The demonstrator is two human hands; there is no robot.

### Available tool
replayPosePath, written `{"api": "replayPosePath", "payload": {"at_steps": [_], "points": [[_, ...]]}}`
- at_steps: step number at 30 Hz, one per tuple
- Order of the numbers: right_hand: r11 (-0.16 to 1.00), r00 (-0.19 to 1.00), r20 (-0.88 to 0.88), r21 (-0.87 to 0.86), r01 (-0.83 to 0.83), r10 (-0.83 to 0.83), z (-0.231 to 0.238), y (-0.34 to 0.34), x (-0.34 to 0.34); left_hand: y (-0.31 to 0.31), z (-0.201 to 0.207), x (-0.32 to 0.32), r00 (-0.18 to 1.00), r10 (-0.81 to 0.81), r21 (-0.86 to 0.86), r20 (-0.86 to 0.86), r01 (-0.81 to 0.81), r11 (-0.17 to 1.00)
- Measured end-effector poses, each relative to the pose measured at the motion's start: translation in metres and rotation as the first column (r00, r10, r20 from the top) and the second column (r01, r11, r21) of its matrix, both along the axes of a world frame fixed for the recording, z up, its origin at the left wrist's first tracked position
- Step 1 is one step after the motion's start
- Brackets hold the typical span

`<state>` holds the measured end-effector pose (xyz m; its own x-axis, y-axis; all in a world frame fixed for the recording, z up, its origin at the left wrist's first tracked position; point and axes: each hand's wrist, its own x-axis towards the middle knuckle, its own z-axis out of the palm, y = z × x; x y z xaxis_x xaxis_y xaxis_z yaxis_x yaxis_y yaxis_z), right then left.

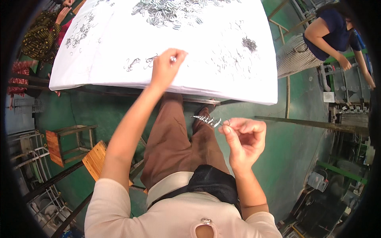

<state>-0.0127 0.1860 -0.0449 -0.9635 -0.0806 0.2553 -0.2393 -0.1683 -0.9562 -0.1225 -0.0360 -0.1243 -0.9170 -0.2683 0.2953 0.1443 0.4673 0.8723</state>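
Over the front part of the white-covered table, my left hand (166,69) is closed. A small shiny bit shows at its fingers, too small to name. Beside it on the cloth lies a little cluster of thin dark wire hooks (151,60), and another group of hooks (133,64) sits further left. My right hand (247,139) is off the table, in front of my body at the right. Its thumb and forefinger pinch the end of a shiny metal strand (206,119), which looks like several curved hooks strung in a row. The strand sticks out leftward.
A big heap of metal clips (170,12) covers the table's far middle. Scattered hooks (228,59) and a dark pile (249,44) lie at its right. A person (329,35) stands on the right, another (41,37) far left. Wooden stools (95,160) stand lower left.
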Motion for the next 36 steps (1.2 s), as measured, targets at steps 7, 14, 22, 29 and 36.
{"api": "replayPosePath", "payload": {"at_steps": [7,14,22,29,36], "points": [[0.997,0.997,-0.071,0.074,-0.018,0.023,0.001,0.003,0.001,-0.080,-0.057,-0.141,1.000,0.009,-0.476,-0.001,-0.008,0.879],[0.997,0.996,-0.080,0.065,-0.035,0.040,-0.003,0.003,-0.007,-0.087,-0.048,-0.166,0.975,-0.085,-0.552,0.206,0.187,0.812],[0.996,0.993,-0.102,0.073,-0.059,0.066,-0.002,-0.001,-0.010,-0.077,-0.055,-0.155,0.996,-0.045,-0.786,0.076,0.087,0.612],[0.995,0.994,-0.091,0.081,-0.058,0.065,-0.005,-0.001,-0.008,-0.060,-0.033,-0.147,0.994,0.007,-0.866,0.108,0.091,0.491],[0.993,0.995,-0.086,0.105,-0.048,0.057,-0.009,0.000,-0.008,-0.062,-0.012,-0.092,0.963,0.194,-0.579,0.188,-0.051,0.814]]}}
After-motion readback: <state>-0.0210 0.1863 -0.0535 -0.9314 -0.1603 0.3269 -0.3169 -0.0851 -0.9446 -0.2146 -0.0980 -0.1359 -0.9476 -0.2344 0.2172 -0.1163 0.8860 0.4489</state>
